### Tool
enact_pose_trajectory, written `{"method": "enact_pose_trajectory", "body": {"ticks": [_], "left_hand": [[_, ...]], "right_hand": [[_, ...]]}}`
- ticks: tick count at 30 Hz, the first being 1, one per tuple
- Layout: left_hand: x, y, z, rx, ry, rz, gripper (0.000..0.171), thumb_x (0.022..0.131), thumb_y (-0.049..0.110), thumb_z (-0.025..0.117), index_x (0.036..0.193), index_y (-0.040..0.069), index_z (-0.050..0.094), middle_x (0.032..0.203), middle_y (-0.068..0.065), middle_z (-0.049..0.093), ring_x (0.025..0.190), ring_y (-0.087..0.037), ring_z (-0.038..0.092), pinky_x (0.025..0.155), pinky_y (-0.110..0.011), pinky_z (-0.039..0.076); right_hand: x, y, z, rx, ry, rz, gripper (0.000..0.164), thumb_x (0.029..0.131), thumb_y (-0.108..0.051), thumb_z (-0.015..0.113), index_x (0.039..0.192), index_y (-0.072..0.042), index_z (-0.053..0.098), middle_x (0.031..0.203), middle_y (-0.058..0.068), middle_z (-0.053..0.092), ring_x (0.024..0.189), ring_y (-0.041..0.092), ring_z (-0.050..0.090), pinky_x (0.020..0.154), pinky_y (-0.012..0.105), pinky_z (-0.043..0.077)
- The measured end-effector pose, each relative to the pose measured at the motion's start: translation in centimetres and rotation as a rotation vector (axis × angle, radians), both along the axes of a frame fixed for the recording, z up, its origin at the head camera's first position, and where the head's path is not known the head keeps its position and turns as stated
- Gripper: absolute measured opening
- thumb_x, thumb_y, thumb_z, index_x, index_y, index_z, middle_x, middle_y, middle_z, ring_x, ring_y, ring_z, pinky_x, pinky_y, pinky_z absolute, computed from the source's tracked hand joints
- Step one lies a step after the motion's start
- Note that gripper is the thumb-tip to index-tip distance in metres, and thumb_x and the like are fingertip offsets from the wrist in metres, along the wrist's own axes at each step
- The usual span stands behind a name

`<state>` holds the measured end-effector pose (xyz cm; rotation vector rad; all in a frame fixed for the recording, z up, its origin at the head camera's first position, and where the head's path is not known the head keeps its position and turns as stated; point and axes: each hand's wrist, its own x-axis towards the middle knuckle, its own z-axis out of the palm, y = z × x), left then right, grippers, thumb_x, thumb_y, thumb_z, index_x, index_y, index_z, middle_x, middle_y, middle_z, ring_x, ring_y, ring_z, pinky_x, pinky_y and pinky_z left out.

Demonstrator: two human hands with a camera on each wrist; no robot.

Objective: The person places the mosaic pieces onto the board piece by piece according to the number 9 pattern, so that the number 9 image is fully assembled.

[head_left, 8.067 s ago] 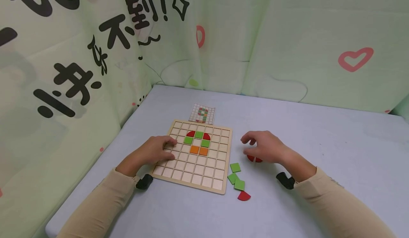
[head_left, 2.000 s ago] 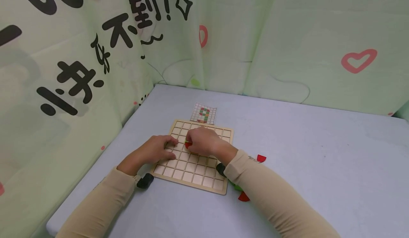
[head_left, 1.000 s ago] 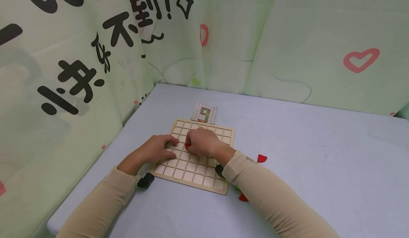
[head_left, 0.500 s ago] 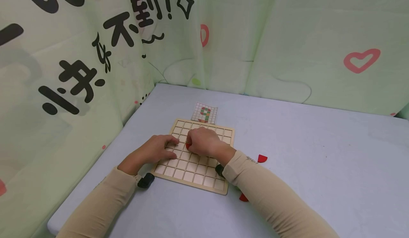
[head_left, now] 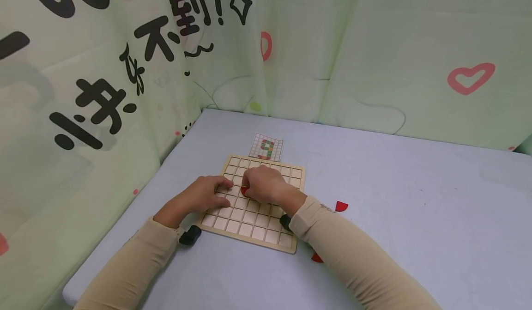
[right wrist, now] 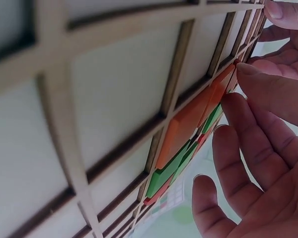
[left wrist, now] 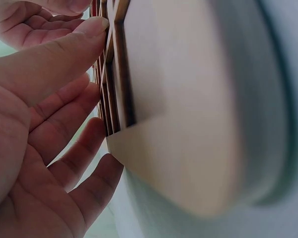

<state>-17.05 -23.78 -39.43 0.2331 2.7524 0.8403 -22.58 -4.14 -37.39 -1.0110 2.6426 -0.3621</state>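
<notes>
A wooden grid board (head_left: 253,234) lies on the table. At its left side my left hand (head_left: 203,193) rests with thumb and fingers spread, fingertips at the board's edge and cells in the left wrist view. My right hand (head_left: 263,184) is over the board's middle, thumb and fingers pinched about a red quarter-circle tile (head_left: 244,191) at its left. Past those fingertips, the right wrist view shows two orange square tiles (right wrist: 188,124) in the grid, with green tiles (right wrist: 164,173) beyond. From the head, the right hand covers most of these tiles.
A printed pattern card (head_left: 266,147) lies against the board's far edge. To the right is a loose red tile (head_left: 341,206); another red tile (head_left: 317,258) shows partly from under the right sleeve (head_left: 345,250). A patterned curtain (head_left: 374,69) hangs behind the table.
Since the oldest frame, my right hand has moved left from the loose red tiles onto the board with one of them. Over the last second both hands stay almost still.
</notes>
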Motion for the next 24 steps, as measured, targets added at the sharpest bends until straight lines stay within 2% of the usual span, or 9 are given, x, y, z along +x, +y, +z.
{"method": "enact_pose_trajectory", "body": {"ticks": [15, 24], "left_hand": [[-0.1, 0.1, -0.1, 0.007, -0.012, 0.016, 0.044, 0.087, 0.019, 0.08, 0.127, 0.01, 0.065, 0.134, -0.007, 0.061, 0.132, -0.028, 0.048, 0.107, -0.047, 0.04], [-0.1, 0.1, -0.1, 0.01, -0.013, 0.024, 0.043, 0.087, 0.019, 0.08, 0.126, 0.01, 0.066, 0.134, -0.007, 0.061, 0.132, -0.028, 0.049, 0.107, -0.047, 0.04]], "right_hand": [[0.0, 1.0, 0.3, -0.003, 0.002, 0.032, 0.008, 0.092, -0.019, 0.071, 0.099, -0.016, 0.071, 0.087, -0.005, 0.066, 0.078, 0.015, 0.059, 0.069, 0.032, 0.05], [-0.3, 2.2, 0.5, -0.06, -0.054, 0.025, 0.027, 0.093, -0.022, 0.07, 0.118, -0.013, 0.07, 0.111, -0.003, 0.07, 0.097, 0.016, 0.061, 0.085, 0.034, 0.05]]}}
